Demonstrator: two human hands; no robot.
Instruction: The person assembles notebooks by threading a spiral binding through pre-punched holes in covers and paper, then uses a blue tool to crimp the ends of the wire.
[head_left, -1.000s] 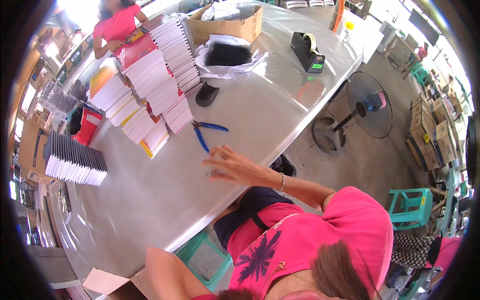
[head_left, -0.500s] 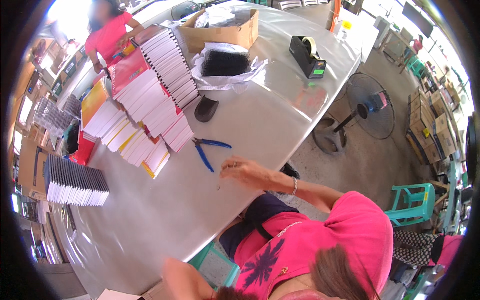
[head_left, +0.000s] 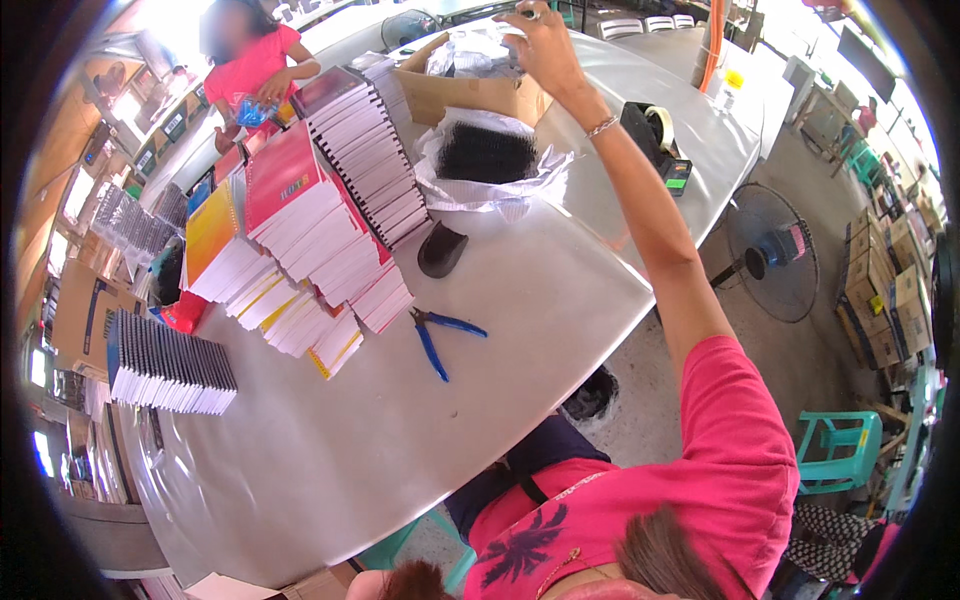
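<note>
My right arm is stretched far across the table, and my right hand [head_left: 545,50] is above the right side of an open cardboard box [head_left: 470,95]. Its fingers are bent and apart, with nothing visible in them. White crumpled wrapping [head_left: 475,52] fills the box. Nearer to me, a bundle of black binding coils [head_left: 487,152] lies on white paper. Blue-handled cutting pliers [head_left: 432,345] lie with handles spread on the table, near a dark curved piece [head_left: 441,250]. My left hand is out of view; only a bit of skin shows at the lower edge.
Tall stacks of spiral-bound books [head_left: 300,215] stand left of the pliers, and a dark-edged stack [head_left: 170,365] farther left. A black tape dispenser [head_left: 655,145] sits near the right edge. A person [head_left: 250,65] stands across the table. A floor fan [head_left: 770,250] is at right.
My right hand has gone from beside the pliers, forward across the table to the cardboard box. My left forearm has mostly left the picture. The view has shifted slightly.
</note>
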